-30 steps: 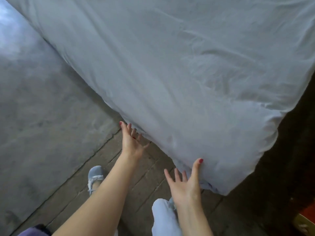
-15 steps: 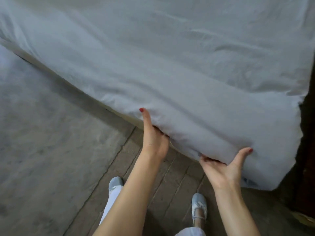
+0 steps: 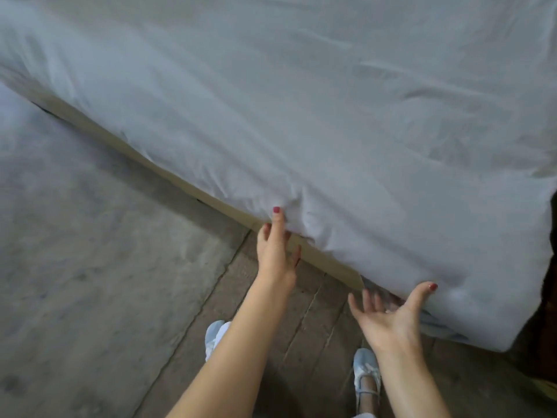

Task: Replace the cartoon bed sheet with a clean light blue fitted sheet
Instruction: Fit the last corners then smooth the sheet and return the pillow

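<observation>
The light blue fitted sheet [image 3: 331, 122] lies wrinkled over the mattress, its corner hanging at the lower right. Below its hem a beige strip of the mattress side [image 3: 211, 197] shows. My left hand [image 3: 275, 254] rests against the hem, one finger up on the fabric and the others spread below it. My right hand [image 3: 388, 315] is palm up under the corner, fingers apart, with the thumb touching the sheet. Neither hand grips cloth. No cartoon sheet is in view.
Grey concrete floor [image 3: 90, 282] lies to the left and wooden planks [image 3: 301, 342] under me. My feet in pale blue shoes [image 3: 366, 369] stand close to the bed. Dark furniture [image 3: 550, 297] borders the bed's right side.
Both hands were hooked under the sheet's edge half a second ago; now the fingers have come out and spread. The beige mattress side shows more along the hem.
</observation>
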